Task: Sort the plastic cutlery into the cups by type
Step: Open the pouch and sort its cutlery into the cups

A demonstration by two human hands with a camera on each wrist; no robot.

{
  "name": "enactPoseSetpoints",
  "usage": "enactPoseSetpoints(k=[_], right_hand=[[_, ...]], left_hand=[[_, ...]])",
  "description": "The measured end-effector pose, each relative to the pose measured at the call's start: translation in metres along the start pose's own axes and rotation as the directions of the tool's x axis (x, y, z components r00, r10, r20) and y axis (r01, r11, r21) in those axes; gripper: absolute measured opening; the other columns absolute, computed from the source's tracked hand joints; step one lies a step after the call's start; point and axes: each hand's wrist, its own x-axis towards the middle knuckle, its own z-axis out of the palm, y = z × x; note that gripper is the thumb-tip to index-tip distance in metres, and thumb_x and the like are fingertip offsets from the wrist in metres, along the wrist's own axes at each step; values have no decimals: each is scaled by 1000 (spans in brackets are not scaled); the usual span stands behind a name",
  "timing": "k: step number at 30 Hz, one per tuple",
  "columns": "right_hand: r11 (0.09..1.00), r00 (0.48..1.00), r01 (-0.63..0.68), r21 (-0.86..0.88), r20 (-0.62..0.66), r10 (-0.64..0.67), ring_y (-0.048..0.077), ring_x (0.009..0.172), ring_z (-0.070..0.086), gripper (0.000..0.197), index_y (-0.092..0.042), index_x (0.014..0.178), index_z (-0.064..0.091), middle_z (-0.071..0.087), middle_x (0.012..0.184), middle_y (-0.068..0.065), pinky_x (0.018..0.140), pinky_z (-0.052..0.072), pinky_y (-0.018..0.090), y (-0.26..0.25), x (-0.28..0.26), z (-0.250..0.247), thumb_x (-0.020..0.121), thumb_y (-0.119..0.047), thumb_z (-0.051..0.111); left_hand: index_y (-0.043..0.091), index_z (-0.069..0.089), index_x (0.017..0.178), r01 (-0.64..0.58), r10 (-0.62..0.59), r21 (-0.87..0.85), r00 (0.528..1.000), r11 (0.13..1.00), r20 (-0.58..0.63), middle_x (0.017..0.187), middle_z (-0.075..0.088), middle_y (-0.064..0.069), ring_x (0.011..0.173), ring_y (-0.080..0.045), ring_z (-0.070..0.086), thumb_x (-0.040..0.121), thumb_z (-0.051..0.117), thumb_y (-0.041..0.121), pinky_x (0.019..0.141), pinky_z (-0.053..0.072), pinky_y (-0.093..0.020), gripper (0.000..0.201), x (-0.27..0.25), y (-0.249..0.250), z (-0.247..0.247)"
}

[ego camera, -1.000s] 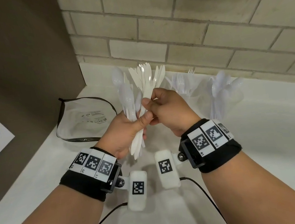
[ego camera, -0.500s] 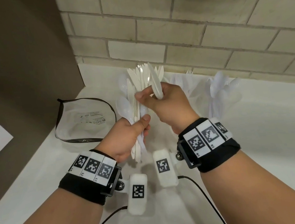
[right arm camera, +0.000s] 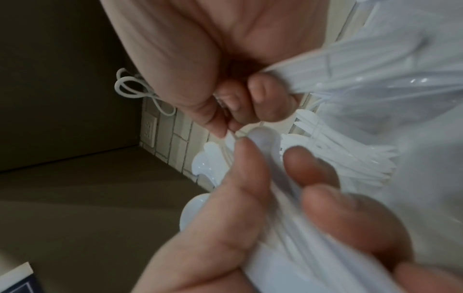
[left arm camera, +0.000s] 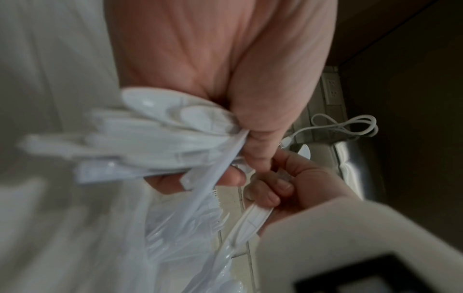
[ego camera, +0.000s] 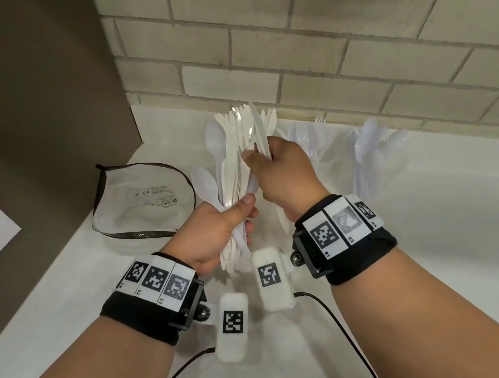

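Note:
My left hand (ego camera: 216, 233) grips a bundle of white plastic cutlery (ego camera: 227, 172) upright above the counter; spoons and knives stick out of its top. My right hand (ego camera: 283, 172) pinches a few knives (ego camera: 259, 131) drawn part way up out of that bundle. In the left wrist view my left thumb (left arm camera: 260, 123) clamps the bundle (left arm camera: 150, 138), and my right hand (left arm camera: 288, 190) holds the knives' handles (left arm camera: 248, 218). Against the wall behind stand a clear cup of forks (ego camera: 307, 138) and a clear cup of spoons (ego camera: 371, 150).
A clear pouch with black trim (ego camera: 144, 201) lies on the white counter (ego camera: 464, 226) at the left. A brown panel (ego camera: 30, 105) closes off the left side, and a brick wall (ego camera: 318, 41) the back. Black cables (ego camera: 334, 313) trail from the wrist cameras.
My right hand has moved up and away from my left thumb, sliding a few knives upward out of the bundle. The left hand has stayed in place with the bundle.

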Motion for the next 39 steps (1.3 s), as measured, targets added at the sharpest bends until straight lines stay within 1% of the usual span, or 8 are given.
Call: enactPoseSetpoints(k=[6,10,18,23,27,30,33,39], right_hand=[[999,996,14,-29,88,-12,14,57,60,23,-6,76,59,60,63,1,60,51,27,4,-4,3,82,-24,72],[1000,997,-25,6,71,25,17,57,54,21,-6,77,58,56,62,2,60,43,31,6,-1,3,89,-22,60],[972,990,-120,201,90,104,16,51,49,18,-9,84,53,52,62,4,48,35,26,8,-3,6,92,-25,55],[983,991,-94,156,109,77,23,81,70,28,-10,97,63,73,91,8,71,58,40,13,-3,9,80,-30,73],[966,987,-120,231,128,92,27,89,71,31,-10,102,63,73,95,10,83,56,52,14,-1,9,80,-31,68],[940,987,-139,311,117,107,29,94,69,31,-12,106,62,72,100,11,88,54,52,12,-1,12,81,-31,63],[930,989,-129,345,108,97,29,95,69,33,-13,110,60,72,102,10,89,53,53,10,0,11,81,-29,61],[936,989,-116,332,122,80,30,92,70,17,-9,103,66,73,97,13,86,55,53,12,-3,5,89,-18,62]], left_hand=[[4,60,79,-27,27,-6,999,1000,43,67,54,-5,56,-15,52,75,63,33,59,49,-31,29,-1,5,4],[8,61,85,-40,40,1,998,999,56,72,53,-4,55,-14,54,72,64,36,59,54,-31,31,-3,4,7],[14,65,85,-89,82,84,993,992,82,66,60,6,57,-11,50,88,62,32,59,43,-27,18,-3,9,6],[19,64,87,-135,128,221,991,966,43,58,62,12,56,-8,50,91,58,22,61,43,-28,7,-5,8,8],[20,67,79,-116,115,209,993,971,17,59,58,0,58,-16,52,74,69,41,63,45,-32,21,-5,7,5],[20,68,62,-113,112,187,994,976,17,53,57,0,52,-14,51,78,67,32,58,45,-28,20,-5,9,7],[19,67,46,-85,86,182,996,980,4,48,53,1,49,-13,49,87,65,20,58,45,-29,41,-3,5,4],[14,64,71,-97,92,151,995,984,39,48,52,5,48,-8,48,88,64,15,56,43,-26,16,-2,4,3]])
